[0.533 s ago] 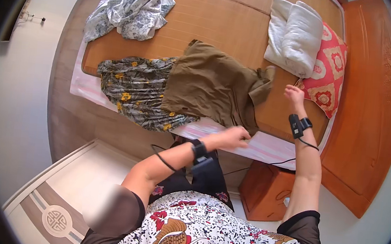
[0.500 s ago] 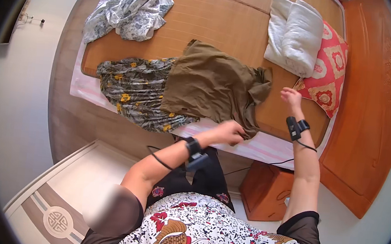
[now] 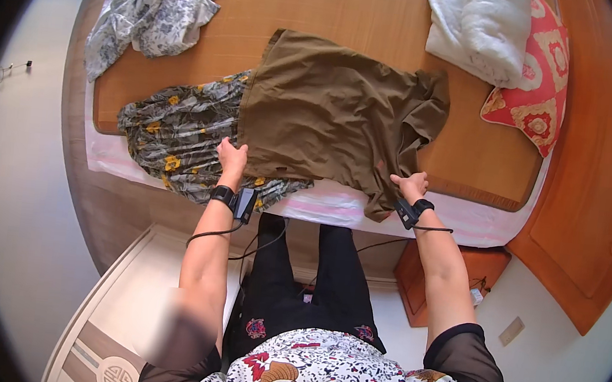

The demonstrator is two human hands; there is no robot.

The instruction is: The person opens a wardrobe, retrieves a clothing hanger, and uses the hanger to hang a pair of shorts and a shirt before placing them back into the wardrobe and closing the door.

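White quilt (image 3: pixel 480 31), red pillow (image 3: pixel 533 91): resting at one o'clock; crumpled cloth (image 3: pixel 165 12), eleven. Brown garment (image 3: pixel 321 111) is lying at twelve, between left hand (image 3: pixel 232 160) and right hand (image 3: pixel 412 186); whether they're pinching it, I cannot tell.

Matt, wrinkled brown cloth (image 3: pixel 328 112) lies between the left hand (image 3: pixel 232 162) and right hand (image 3: pixel 411 185). Finely crinkled floral cloth (image 3: pixel 179 134) lies beside the left; beyond the right sits a fluffy, matt white blanket (image 3: pixel 476 30). The wooden headboard (image 3: pixel 603 168), right of both hands, looks smooth and polished.
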